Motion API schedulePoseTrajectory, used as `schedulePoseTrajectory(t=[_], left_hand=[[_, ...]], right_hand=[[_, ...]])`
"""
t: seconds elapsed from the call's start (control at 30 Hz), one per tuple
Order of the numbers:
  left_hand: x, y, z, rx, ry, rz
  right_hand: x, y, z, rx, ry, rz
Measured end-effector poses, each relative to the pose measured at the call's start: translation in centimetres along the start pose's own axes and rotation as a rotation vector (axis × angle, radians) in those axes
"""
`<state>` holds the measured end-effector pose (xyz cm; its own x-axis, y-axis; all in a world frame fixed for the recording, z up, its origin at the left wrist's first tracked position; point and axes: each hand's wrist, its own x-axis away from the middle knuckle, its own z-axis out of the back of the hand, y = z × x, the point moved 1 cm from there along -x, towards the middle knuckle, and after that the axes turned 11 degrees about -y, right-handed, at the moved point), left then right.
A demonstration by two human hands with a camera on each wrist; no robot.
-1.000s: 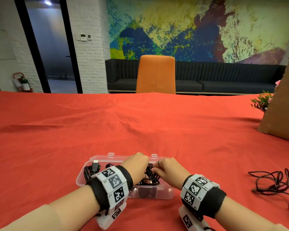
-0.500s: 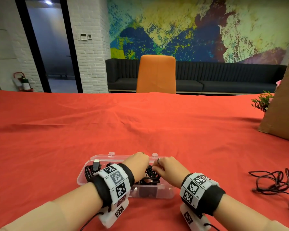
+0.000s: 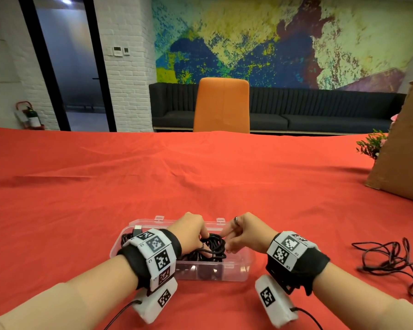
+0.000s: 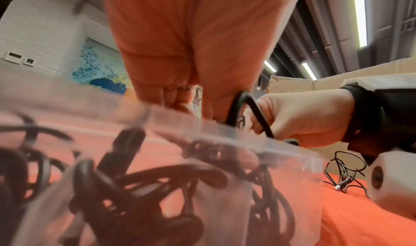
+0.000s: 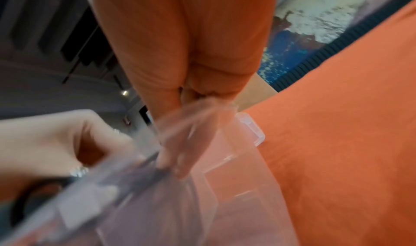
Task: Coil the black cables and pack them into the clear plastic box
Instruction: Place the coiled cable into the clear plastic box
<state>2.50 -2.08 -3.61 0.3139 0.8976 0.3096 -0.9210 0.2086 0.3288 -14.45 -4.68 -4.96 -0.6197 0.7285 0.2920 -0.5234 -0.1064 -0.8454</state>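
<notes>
A clear plastic box (image 3: 244, 270) is sitting on the red tablecloth (image 3: 200, 182) at the near edge of the table, lid off, with two small latches on its far rim. Both of the person's hands are meeting over its middle. The left hand (image 3: 188, 231) is curling its fingers down round a bundle of coiled black cable (image 3: 211, 246) that is lying in the box and rising a little above the rim. The right hand (image 3: 244, 233) is facing it from the right, fingers bent, pinching a loop of that same cable; the left wrist view is showing the loop (image 4: 249, 111) standing up between the two hands. More black cable is lying in the left end of the box, with a silver plug (image 3: 137, 228) poking up there. Well apart to the right, a loose black cable (image 3: 391, 260) is sprawling uncoiled on the cloth. A brown cardboard sheet (image 3: 405, 148) is standing at the far right.
</notes>
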Motion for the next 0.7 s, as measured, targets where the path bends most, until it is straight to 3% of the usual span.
schedulePoseTrajectory(t=[0.4,0.7], left_hand=[[-0.6,-0.5,-0.5,-0.017,0.046,0.027],[-0.9,-0.4,-0.5,-0.057,0.067,0.068]], right_hand=[[-1.1,-0.9,-0.2,0.106,0.025,-0.069],[-0.3,-0.9,-1.0,0.603,0.038,0.045]])
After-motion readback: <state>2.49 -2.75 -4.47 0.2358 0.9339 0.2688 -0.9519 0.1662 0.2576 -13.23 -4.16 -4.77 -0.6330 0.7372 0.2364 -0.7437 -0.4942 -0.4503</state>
